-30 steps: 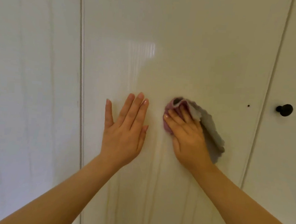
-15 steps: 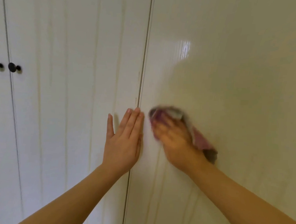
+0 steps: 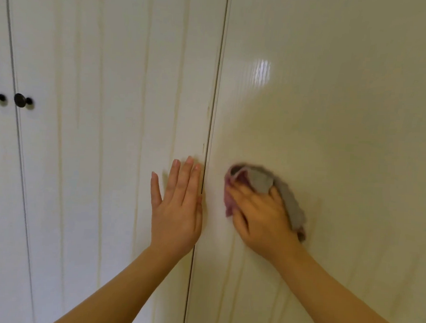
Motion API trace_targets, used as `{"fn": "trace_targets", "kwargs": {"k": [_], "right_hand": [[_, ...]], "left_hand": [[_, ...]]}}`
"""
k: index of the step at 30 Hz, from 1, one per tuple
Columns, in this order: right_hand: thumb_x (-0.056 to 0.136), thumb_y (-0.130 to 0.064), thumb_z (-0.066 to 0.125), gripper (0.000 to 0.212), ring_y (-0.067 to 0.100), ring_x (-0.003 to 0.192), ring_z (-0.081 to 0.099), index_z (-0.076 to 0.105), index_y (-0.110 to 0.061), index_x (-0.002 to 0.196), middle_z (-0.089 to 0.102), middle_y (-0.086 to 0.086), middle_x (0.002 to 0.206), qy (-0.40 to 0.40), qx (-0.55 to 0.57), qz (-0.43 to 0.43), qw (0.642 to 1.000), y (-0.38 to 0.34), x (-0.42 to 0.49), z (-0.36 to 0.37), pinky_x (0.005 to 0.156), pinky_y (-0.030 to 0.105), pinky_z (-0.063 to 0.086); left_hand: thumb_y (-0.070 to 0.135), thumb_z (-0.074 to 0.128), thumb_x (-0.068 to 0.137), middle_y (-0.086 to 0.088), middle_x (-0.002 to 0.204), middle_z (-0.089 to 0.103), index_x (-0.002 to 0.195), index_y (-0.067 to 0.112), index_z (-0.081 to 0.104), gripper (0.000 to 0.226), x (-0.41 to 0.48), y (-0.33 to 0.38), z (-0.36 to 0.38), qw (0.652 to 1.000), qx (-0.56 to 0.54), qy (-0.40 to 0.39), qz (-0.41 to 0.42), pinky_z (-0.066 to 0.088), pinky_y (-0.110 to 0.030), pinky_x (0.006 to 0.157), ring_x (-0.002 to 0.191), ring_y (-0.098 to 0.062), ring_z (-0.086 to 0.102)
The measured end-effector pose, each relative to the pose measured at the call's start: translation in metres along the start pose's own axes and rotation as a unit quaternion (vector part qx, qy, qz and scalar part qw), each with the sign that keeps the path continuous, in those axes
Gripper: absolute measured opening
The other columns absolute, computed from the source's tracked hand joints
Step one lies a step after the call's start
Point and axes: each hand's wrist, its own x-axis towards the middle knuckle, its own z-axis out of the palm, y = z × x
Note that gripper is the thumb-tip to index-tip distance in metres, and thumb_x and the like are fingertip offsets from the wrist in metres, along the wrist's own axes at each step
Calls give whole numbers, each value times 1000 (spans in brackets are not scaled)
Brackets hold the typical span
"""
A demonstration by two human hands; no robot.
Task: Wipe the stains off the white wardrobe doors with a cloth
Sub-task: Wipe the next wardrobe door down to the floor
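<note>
Nothing here can be read. No lettering, label, brand mark or number shows on the doors [image 3: 96, 155], on the knobs [image 3: 21, 100] at nine o'clock, or on the cloth [image 3: 260, 181] near the centre.
</note>
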Motion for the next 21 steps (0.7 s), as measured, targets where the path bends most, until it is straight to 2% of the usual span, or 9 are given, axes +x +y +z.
{"fn": "trace_targets", "kwargs": {"k": [4, 7, 9, 12, 15, 16, 18, 19, 21], "right_hand": [[94, -29, 32, 49, 25, 131, 36, 52, -4, 130, 50, 9, 136, 14, -18, 85, 996, 0, 19, -5, 112, 36, 14], [100, -33, 13, 58, 26, 129, 39, 54, -4, 128, 54, 10, 132, -41, -35, 13, 998, -15, -28, 9, 110, 41, 22], [100, -33, 10, 62, 26, 123, 47, 58, -2, 123, 59, 12, 125, -33, -16, -12, 999, -6, -26, 0, 105, 42, 27], [94, -14, 25, 45, 24, 125, 43, 56, -1, 124, 57, 14, 127, 44, 44, 71, 996, 3, 7, -6, 107, 36, 24], [87, -14, 35, 46, 24, 127, 40, 54, -2, 126, 55, 13, 130, 66, 91, 125, 986, -9, 1, 8, 109, 31, 22], [89, -17, 36, 43, 24, 125, 45, 55, -7, 127, 56, 11, 129, 64, 135, 126, 981, -12, -4, 10, 108, 31, 27], [91, -21, 42, 35, 10, 117, 51, 57, -26, 123, 58, 1, 123, 73, 264, 162, 948, -16, -5, -1, 102, 24, 36], [91, -18, 40, 37, -1, 114, 48, 51, -34, 122, 56, -5, 122, 76, 287, 172, 939, -14, -4, -9, 100, 14, 35], [88, -8, 34, 46, -17, 110, 44, 41, -35, 124, 52, -15, 120, 67, 320, 206, 922, -8, -4, -21, 94, 1, 32]], "left_hand": [[23, 23, 98, -6, 151, 20, 145, 8, 20, 50, 10, 11, 1, 1000, -17, 16, -8, -4, -43, 115, 145, -9, -7], [19, 28, 94, -5, 150, 19, 145, 8, 19, 53, 11, 19, 3, 999, -32, 16, 6, -7, -41, 116, 144, -8, -9], [19, 29, 94, -5, 150, 19, 145, 8, 20, 53, 11, 19, 3, 999, -38, 13, 6, -7, -41, 116, 145, -9, -7], [19, 28, 94, -5, 151, 19, 145, 9, 19, 54, 11, 22, 7, 999, -48, 14, -8, -6, -42, 115, 145, -10, -7], [20, 29, 96, -4, 148, 26, 144, 10, 24, 50, 7, 37, 7, 996, -92, 16, 5, 5, -43, 115, 146, -15, 7], [25, 28, 99, -4, 142, 36, 141, 13, 32, 44, 5, 44, 5, 988, -151, 10, 5, 16, -41, 114, 140, -18, 24], [34, 31, 100, 4, 117, 54, 124, 21, 48, 32, 0, 61, -5, 957, -289, -26, -12, 39, -23, 100, 107, -9, 52], [29, 34, 96, 5, 111, 54, 118, 23, 48, 26, -2, 69, -7, 947, -318, -39, -8, 40, -10, 93, 96, -9, 52], [18, 38, 90, 4, 112, 46, 116, 21, 45, 27, -4, 83, -1, 943, -329, -47, -20, 37, 0, 84, 86, -8, 49]]}}
